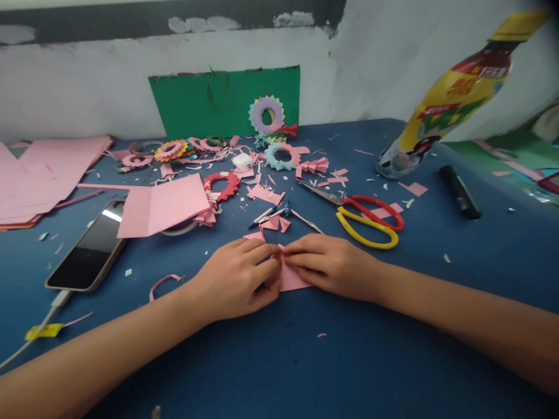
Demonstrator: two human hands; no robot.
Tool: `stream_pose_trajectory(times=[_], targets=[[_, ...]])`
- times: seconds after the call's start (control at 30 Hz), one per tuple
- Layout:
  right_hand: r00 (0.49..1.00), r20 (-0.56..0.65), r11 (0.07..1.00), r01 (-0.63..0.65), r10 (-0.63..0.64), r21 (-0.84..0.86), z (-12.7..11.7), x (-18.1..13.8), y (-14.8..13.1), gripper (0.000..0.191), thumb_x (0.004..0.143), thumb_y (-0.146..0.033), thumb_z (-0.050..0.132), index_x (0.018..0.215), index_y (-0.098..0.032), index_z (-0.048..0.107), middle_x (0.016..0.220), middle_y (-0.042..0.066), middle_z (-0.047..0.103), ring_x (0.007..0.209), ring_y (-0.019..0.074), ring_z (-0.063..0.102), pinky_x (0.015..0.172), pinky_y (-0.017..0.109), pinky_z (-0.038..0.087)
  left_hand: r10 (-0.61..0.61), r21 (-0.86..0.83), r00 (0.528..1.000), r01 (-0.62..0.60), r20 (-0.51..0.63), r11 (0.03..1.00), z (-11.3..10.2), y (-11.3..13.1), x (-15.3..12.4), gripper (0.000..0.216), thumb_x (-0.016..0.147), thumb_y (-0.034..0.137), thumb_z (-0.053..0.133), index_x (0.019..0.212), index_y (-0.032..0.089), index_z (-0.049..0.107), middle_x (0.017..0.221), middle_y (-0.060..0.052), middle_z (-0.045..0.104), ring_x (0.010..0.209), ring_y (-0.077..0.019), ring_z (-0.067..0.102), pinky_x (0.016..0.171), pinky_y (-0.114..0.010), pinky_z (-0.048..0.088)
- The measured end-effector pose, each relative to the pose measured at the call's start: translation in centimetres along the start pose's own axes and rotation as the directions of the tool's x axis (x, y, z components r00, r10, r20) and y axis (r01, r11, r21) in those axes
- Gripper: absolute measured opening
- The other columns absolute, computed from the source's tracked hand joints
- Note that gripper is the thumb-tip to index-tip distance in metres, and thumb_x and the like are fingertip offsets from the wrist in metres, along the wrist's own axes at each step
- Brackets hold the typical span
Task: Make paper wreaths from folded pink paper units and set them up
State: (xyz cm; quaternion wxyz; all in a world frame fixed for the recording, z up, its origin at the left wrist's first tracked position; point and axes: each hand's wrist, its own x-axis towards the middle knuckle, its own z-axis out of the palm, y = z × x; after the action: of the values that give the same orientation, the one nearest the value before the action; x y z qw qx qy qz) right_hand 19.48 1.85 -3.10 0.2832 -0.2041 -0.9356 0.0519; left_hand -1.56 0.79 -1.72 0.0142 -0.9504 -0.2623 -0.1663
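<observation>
Between my two hands a small piece of pink paper [293,280] lies on the blue table, partly covered by fingers. My left hand [244,276] closes on its left side, thumb and fingertips drawn together. From the right, my right hand [334,265] pinches the paper's upper part with bunched fingertips. The fold, if any, is hidden under the fingers. Just beyond the hands are pink paper scraps [271,223] and a dark pen [259,221]. Scissors [362,215] with a red and a yellow handle lie beyond my right hand.
A phone [89,250] on a cable and a folded pink sheet [168,203] lie left. Folded-paper rings [222,186] and scraps spread behind. A drink bottle [454,99] and black marker [459,192] are right. A green board [196,105] leans on the wall.
</observation>
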Motion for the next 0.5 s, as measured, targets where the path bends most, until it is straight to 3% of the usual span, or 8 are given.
stream_pose_trajectory(times=[0.1,0.27,0.5], targets=[[1.000,0.015,1.000,-0.021,0.021,0.006,-0.09,0.09,-0.11,0.020,0.086,-0.014,0.047,0.090,-0.009,0.065,0.097,0.011,0.066,0.090,0.0163,0.061,0.082,0.028,0.052,-0.036,-0.025,0.998,0.037,0.058,0.999,-0.02,0.03,0.07,0.019,0.081,0.026,0.046,0.086,0.016,0.062,0.103,-0.009,0.064,0.093,-0.0214,0.059,0.076,-0.034,0.049],[0.996,0.060,0.998,-0.058,0.059,-0.028,-0.23,0.17,-0.31,0.022,0.088,-0.017,0.044,0.090,-0.013,0.066,0.096,0.009,0.065,0.088,0.0157,0.060,0.080,0.030,0.053,-0.043,-0.036,0.994,0.047,0.101,0.998,-0.10,0.25,0.15,0.020,0.080,0.026,0.045,0.089,0.016,0.061,0.102,-0.009,0.065,0.096,-0.0220,0.058,0.079,-0.035,0.048],[0.993,0.121,0.993,0.011,0.003,-0.117,-0.47,0.47,-0.49,0.024,0.089,-0.016,0.041,0.091,-0.011,0.065,0.088,0.008,0.067,0.085,0.0179,0.060,0.079,0.032,0.052,-0.044,-0.020,0.989,0.047,0.140,0.999,-0.30,0.54,0.17,0.037,0.077,0.036,0.048,0.103,0.012,0.058,0.108,-0.011,0.063,0.096,-0.0247,0.058,0.081,-0.037,0.047]])
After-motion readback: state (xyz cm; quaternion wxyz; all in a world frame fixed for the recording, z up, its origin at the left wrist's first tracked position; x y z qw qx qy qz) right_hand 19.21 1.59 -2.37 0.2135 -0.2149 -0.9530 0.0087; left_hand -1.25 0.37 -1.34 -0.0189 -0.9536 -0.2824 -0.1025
